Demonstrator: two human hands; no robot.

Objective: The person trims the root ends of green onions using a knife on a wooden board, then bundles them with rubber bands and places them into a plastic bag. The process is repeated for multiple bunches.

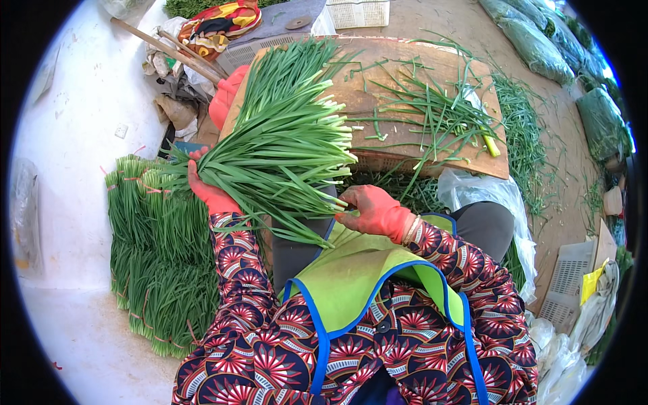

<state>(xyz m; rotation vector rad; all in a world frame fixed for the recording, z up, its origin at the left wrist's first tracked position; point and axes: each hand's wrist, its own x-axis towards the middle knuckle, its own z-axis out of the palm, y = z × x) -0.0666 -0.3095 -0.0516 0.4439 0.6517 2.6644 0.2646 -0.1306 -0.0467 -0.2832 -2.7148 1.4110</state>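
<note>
A large bunch of garlic chives [273,147] lies across my left hand [210,187], which is in a red-orange rubber glove and curled under the leafy end. The pale cut stem ends fan out to the right. My right hand [377,210], in a matching glove, is at the lowest stem ends with thumb and forefinger curled; whether they pinch a stalk cannot be made out. Behind the held bunch, more chives [298,61] rest on a wooden board [385,131]. Loose blades and trimmings [440,109] are scattered over the board's right side.
Banded chive bundles [162,253] are stacked on the left by the white wall [76,177]. A red plastic stool or tub [230,96] and a wooden pole [167,48] stand beyond. Cuttings [521,136], a clear plastic bag [481,187], filled bags [536,50] and a crate [567,283] lie right.
</note>
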